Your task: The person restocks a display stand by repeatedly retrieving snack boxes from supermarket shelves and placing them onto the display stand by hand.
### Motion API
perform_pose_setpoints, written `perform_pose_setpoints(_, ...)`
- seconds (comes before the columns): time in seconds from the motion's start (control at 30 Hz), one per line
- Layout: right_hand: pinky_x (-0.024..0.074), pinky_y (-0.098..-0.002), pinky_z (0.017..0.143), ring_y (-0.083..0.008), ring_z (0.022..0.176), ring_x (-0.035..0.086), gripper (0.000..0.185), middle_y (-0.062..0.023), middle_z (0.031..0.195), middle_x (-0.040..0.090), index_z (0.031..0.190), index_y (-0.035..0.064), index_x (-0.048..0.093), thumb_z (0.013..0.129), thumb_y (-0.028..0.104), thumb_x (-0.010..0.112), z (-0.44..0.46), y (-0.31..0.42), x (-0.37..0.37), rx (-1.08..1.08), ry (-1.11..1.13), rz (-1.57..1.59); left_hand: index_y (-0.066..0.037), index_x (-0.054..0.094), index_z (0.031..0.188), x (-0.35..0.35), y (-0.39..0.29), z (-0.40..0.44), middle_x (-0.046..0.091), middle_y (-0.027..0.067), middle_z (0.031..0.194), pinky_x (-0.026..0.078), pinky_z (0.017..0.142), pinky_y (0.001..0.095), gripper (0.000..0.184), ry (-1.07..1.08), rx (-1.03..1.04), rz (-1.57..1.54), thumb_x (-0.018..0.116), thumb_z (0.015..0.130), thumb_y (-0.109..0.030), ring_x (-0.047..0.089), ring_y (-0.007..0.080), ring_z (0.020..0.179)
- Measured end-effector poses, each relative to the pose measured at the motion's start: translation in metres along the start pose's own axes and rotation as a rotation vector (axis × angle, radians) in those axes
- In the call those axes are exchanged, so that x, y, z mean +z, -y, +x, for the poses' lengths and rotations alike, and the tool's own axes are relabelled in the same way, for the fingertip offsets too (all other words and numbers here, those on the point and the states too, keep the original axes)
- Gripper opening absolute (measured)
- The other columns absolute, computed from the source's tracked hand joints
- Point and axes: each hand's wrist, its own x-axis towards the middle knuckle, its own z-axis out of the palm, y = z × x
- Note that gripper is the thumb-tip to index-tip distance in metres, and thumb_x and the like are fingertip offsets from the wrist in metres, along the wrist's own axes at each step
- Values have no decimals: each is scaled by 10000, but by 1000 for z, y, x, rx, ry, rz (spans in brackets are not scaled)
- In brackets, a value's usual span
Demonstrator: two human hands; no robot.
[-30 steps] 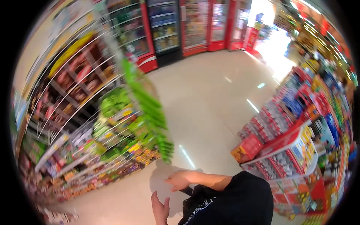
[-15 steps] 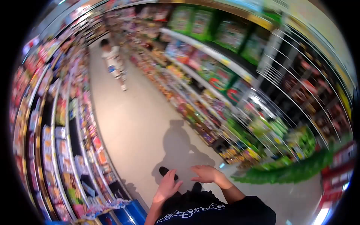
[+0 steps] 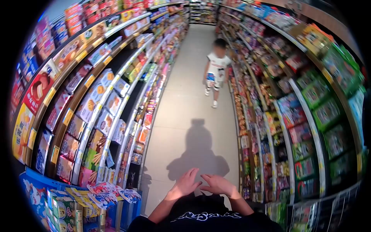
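My left hand is held out in front of my black shirt, fingers stretched, with nothing in it. Close beside it, my right hand also has its fingers extended and holds nothing. The fingertips point toward each other with a small gap between them. Below both hands lies the pale aisle floor, where my shadow falls ahead of me. Neither hand touches a shelf or any goods.
Shelves of boxed biscuits line the left side. Bagged snacks fill the right shelves. A person in white clothes is in the aisle ahead. A blue display stand with small boxes stands at the near left.
The view has swung to the right-hand side's former angle and now faces straight down the aisle. My hands have come closer together. The person ahead appears nearer the right shelves.
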Motion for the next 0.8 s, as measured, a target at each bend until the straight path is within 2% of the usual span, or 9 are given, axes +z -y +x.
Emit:
perform_pose_setpoints(0.17,492,-476,1042,-447,1243,598,737,-255,1412,593,1486,-22,472,979,488,632,95,4,-31,-132,135,-49,15,449,1464,-59,39,8,517,276,1444,451,1108,479,663,-151,-214,7,713,947,-304,530,452,1321)
perform_pose_setpoints(0.4,480,-460,1068,-439,1273,589,790,-261,1428,584,1511,-22,455,971,528,629,237,-17,-66,-233,394,-61,4,435,1493,-75,99,31,501,264,1478,429,1136,487,691,-186,-516,-5,694,965,-359,515,443,1347)
perform_pose_setpoints(0.53,461,-449,1097,-437,1292,578,792,-289,1426,576,1491,-32,481,973,551,622,316,-30,-110,-326,380,-53,-4,460,1476,-88,138,79,485,244,1499,411,1158,465,685,-217,-604,-14,693,967,-398,479,425,1388)
perform_pose_setpoints(0.63,440,-439,1125,-427,1341,547,814,-301,1451,551,1503,-41,464,978,563,615,378,-47,-151,-395,410,-79,-14,481,1464,-121,150,130,499,222,1492,415,1150,484,672,-208,-701,29,685,969,-421,485,426,1380)
perform_pose_setpoints(0.67,415,-428,1157,-415,1395,504,834,-286,1505,509,1522,-45,435,980,564,614,398,-55,-163,-381,420,-126,-21,495,1455,-136,149,148,509,206,1487,411,1145,505,665,-215,-730,70,667,977,-448,490,428,1372)
perform_pose_setpoints(0.8,381,-422,1192,-390,1436,466,838,-265,1560,459,1548,-33,399,984,550,608,462,-52,-230,-339,403,-139,-23,494,1457,-190,170,216,501,206,1494,394,1151,520,653,-290,-719,92,647,988,-451,487,422,1376)
